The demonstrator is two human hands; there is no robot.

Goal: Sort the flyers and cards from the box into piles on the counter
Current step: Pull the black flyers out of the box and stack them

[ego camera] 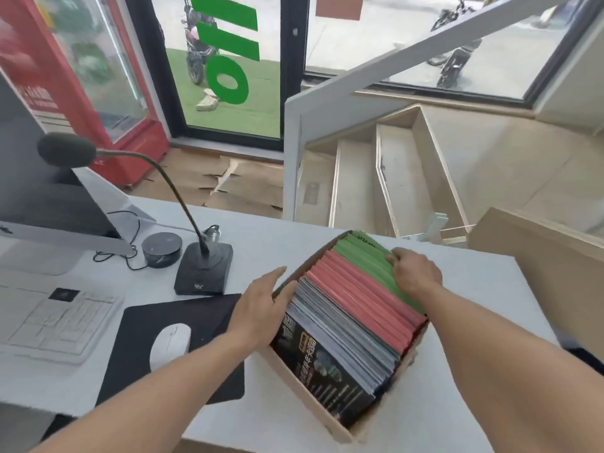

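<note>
Two bare hands work at the open brown cardboard box (304, 392) on the white counter (287, 423). The left hand (261, 308), fingers straight, presses the box's left wall. The right hand (415, 273) curls its fingers onto the upright green flyers (362, 259) at the box's far end, beyond red cards (362, 302) and dark glossy flyers (330, 364).

Tan cardboard box (313, 398) holds upright green flyers (366, 256), red flyers (362, 305), then grey-edged glossy cards (343, 335), the front one black with print. White counter (474, 302); black rectangular mouse mat (147, 328), white mouse (170, 344).
</note>
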